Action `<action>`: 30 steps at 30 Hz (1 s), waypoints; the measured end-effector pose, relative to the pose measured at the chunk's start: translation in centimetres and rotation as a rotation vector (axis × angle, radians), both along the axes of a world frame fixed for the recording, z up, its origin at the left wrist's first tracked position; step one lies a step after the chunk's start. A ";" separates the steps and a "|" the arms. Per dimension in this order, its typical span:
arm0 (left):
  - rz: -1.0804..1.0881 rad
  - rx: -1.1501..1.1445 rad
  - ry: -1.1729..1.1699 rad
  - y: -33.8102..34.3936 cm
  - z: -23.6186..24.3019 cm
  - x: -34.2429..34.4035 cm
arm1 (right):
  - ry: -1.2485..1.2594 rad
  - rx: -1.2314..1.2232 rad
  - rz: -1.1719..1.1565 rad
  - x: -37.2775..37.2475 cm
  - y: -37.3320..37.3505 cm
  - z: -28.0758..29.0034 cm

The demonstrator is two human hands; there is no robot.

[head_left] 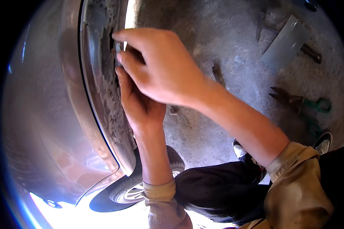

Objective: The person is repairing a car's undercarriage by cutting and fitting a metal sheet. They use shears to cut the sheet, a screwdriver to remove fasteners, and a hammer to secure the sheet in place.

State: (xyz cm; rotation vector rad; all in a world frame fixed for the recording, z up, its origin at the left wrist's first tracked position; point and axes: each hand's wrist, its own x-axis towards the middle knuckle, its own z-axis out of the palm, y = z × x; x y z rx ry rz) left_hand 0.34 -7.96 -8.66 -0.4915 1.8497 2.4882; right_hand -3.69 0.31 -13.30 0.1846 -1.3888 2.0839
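Observation:
Along the lower edge of a car body, the sill [110,99] is rusty, pitted and partly stripped of paint. My right hand [158,63] reaches across to its outer edge, index finger stretched along it. Thumb and fingers close round a small greyish piece [118,48], whose kind I cannot make out. Just below it, my left hand [141,105] is turned palm up, its thumb tip pressed at the sill edge. The right hand covers part of it, and what its curled fingers grip is hidden.
The car's door panel [38,110] fills the left side, with a wheel [132,194] at the bottom. On the concrete floor lie green-handled snips [298,101], a grey metal sheet [284,44], a dark-handled tool [311,53] and a small dark tool [217,73]. My knee is close below.

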 end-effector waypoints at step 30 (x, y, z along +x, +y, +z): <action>0.277 -1.574 0.176 1.1 -2.1 -1.0 | -0.190 0.000 0.128 -3.0 5.2 -1.8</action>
